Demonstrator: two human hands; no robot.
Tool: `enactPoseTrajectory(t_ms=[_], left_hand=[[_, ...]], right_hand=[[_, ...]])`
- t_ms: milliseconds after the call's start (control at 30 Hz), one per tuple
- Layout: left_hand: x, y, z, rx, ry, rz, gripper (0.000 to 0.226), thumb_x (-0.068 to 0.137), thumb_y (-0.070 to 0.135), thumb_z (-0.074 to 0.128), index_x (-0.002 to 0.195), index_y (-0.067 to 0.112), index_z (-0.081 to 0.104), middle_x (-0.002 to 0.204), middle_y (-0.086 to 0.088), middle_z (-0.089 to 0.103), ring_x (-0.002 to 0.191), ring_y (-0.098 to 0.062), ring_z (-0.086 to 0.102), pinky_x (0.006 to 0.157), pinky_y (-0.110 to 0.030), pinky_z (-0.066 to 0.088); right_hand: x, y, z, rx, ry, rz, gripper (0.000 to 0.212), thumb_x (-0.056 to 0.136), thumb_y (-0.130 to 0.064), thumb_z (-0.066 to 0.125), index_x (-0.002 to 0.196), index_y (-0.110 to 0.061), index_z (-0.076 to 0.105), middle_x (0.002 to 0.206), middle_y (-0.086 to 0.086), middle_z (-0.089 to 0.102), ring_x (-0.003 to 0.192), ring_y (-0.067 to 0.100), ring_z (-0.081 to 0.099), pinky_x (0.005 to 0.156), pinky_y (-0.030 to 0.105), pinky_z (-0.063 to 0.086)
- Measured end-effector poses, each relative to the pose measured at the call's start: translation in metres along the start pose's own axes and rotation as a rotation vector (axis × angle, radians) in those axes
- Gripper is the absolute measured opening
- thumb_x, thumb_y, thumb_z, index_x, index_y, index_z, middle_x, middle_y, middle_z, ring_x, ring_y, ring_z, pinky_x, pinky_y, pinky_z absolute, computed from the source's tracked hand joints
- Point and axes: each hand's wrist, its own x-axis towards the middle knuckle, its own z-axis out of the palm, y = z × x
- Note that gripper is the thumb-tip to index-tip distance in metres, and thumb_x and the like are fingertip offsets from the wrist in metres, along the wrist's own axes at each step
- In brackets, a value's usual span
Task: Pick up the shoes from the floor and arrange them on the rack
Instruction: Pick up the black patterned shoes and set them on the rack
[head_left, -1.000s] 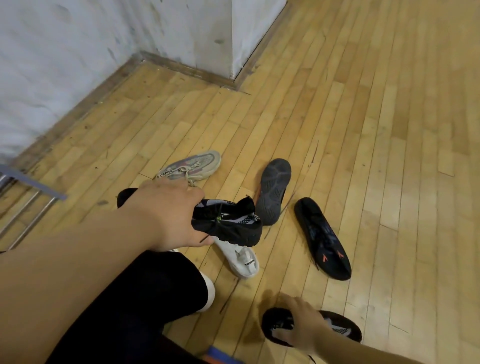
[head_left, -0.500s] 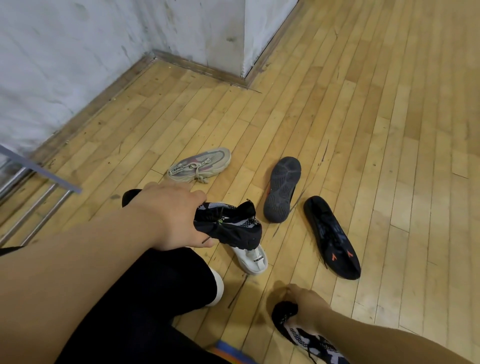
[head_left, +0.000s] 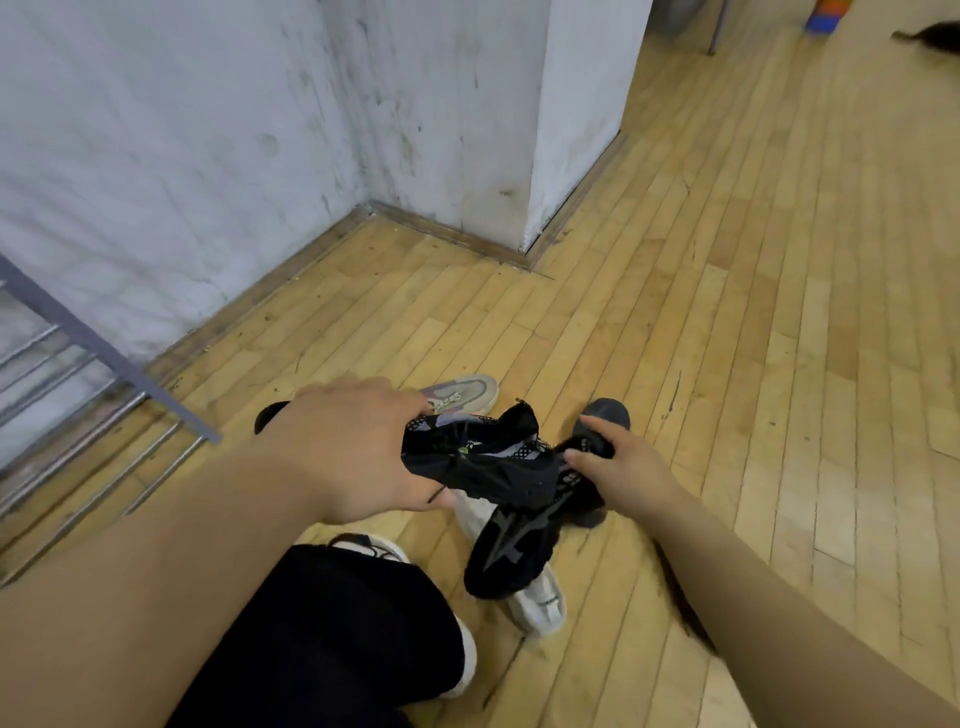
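Observation:
My left hand (head_left: 353, 447) grips a black mesh sneaker (head_left: 483, 457) by its collar, held above the floor. My right hand (head_left: 618, 467) holds its matching black sneaker (head_left: 511, 545), which hangs toe-down just below and right of the first. The two shoes touch. A beige sneaker (head_left: 462, 392) lies on the floor behind my left hand. A white shoe (head_left: 537, 603) lies under the hanging sneaker. A dark upturned shoe (head_left: 608, 410) peeks out behind my right hand. The metal rack (head_left: 98, 364) stands at the left against the wall.
My knee in black trousers (head_left: 332, 623) and my white shoe (head_left: 465, 654) fill the lower middle. A white pillar (head_left: 576, 119) juts from the wall ahead. Wooden floor stretches to the right, with coloured items and a dark shape at the far top right.
My right hand has lifted the second black sneaker off the floor and brought it up beside the one in my left hand. The view has tilted upward.

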Motion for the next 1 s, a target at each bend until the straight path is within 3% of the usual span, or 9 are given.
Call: enactPoseTrajectory(t_ms=[167, 333, 433, 533, 667, 867, 1000], left_hand=[[-0.071, -0.067, -0.049, -0.154, 0.307, -0.139, 0.068, 0.055, 0.096, 0.052, 0.106, 0.051, 0.054, 0.091, 0.020, 0.057, 0.089, -0.004, 0.056, 0.078, -0.034, 0.052], [-0.162, -0.148, -0.046, -0.183, 0.498, -0.344, 0.076, 0.054, 0.100, 0.054, 0.115, 0.054, 0.056, 0.096, 0.020, 0.062, 0.094, -0.007, 0.059, 0.081, -0.037, 0.052], [-0.223, -0.191, -0.026, -0.206, 0.556, -0.485, 0.096, 0.050, 0.103, 0.048, 0.130, 0.051, 0.053, 0.109, 0.023, 0.059, 0.104, -0.006, 0.055, 0.090, -0.036, 0.050], [-0.282, -0.230, 0.007, -0.215, 0.610, -0.606, 0.099, 0.049, 0.108, 0.040, 0.127, 0.049, 0.057, 0.102, 0.026, 0.058, 0.097, -0.004, 0.055, 0.083, -0.034, 0.050], [-0.340, -0.272, 0.041, -0.280, 0.759, -0.711, 0.093, 0.053, 0.105, 0.045, 0.124, 0.047, 0.061, 0.093, 0.029, 0.056, 0.088, -0.004, 0.056, 0.073, -0.032, 0.048], [-0.364, -0.319, 0.061, -0.401, 0.899, -0.759, 0.081, 0.055, 0.093, 0.064, 0.126, 0.055, 0.052, 0.101, 0.025, 0.059, 0.094, -0.006, 0.058, 0.083, -0.039, 0.053], [-0.354, -0.347, 0.075, -0.435, 0.884, -0.781, 0.080, 0.057, 0.090, 0.067, 0.126, 0.052, 0.056, 0.104, 0.022, 0.061, 0.099, -0.008, 0.059, 0.086, -0.037, 0.052]], right_hand=[[0.008, -0.126, 0.008, 0.371, 0.111, -0.010, 0.052, 0.093, -0.037, 0.074, 0.142, -0.032, 0.057, 0.134, 0.003, 0.058, 0.105, 0.029, 0.068, 0.072, 0.045, 0.067], [-0.020, -0.270, 0.071, 0.508, -0.061, -0.209, 0.023, 0.095, -0.029, 0.074, 0.117, -0.032, 0.066, 0.119, 0.002, 0.067, 0.096, 0.023, 0.070, 0.057, 0.033, 0.063], [-0.049, -0.351, 0.126, 0.459, -0.224, -0.344, 0.028, 0.097, -0.025, 0.072, 0.123, -0.031, 0.063, 0.116, -0.001, 0.063, 0.093, 0.019, 0.068, 0.056, 0.031, 0.061], [-0.082, -0.416, 0.187, 0.344, -0.317, -0.500, 0.037, 0.095, -0.025, 0.074, 0.130, -0.029, 0.062, 0.117, -0.004, 0.061, 0.093, 0.017, 0.067, 0.065, 0.037, 0.065], [-0.118, -0.479, 0.262, 0.362, -0.388, -0.649, 0.019, 0.096, -0.021, 0.073, 0.109, -0.032, 0.064, 0.106, -0.004, 0.065, 0.090, 0.019, 0.070, 0.065, 0.038, 0.065], [-0.122, -0.521, 0.355, 0.825, -0.384, -0.398, 0.028, 0.100, -0.021, 0.068, 0.124, -0.023, 0.055, 0.118, 0.009, 0.066, 0.099, 0.027, 0.072, 0.067, 0.038, 0.063], [-0.105, -0.511, 0.395, 0.827, -0.464, -0.216, 0.032, 0.102, -0.021, 0.060, 0.133, -0.014, 0.055, 0.123, 0.015, 0.065, 0.106, 0.030, 0.069, 0.070, 0.039, 0.061]])
